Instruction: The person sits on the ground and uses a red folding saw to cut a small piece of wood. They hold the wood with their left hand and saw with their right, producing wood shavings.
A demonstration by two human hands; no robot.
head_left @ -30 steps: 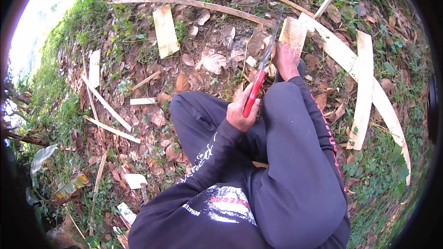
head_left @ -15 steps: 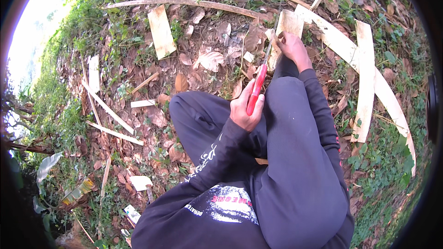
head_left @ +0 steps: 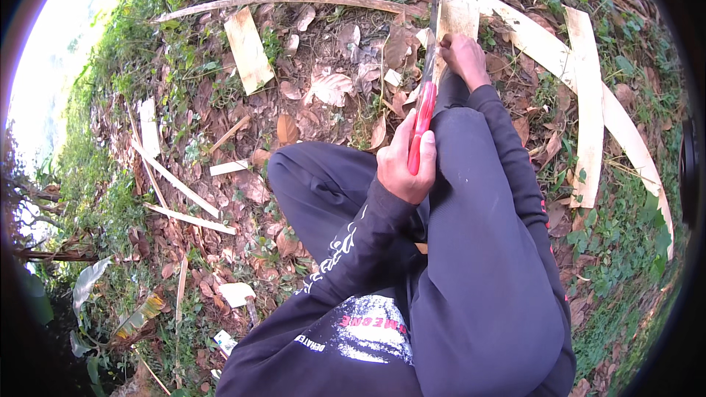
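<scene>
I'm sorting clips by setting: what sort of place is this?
Outdoors, perhaps a garden or woodland edge: brown fallen leaves cover much of the ground, green plants grow around, and flat pieces of pale wood lie scattered about.

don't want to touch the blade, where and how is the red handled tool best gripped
Probably best by its red handle, coming from the person's side, with fingers wrapped around, as the left hand holds it. The handle is long and slim and points toward the body, while the dark blade points away.
</scene>
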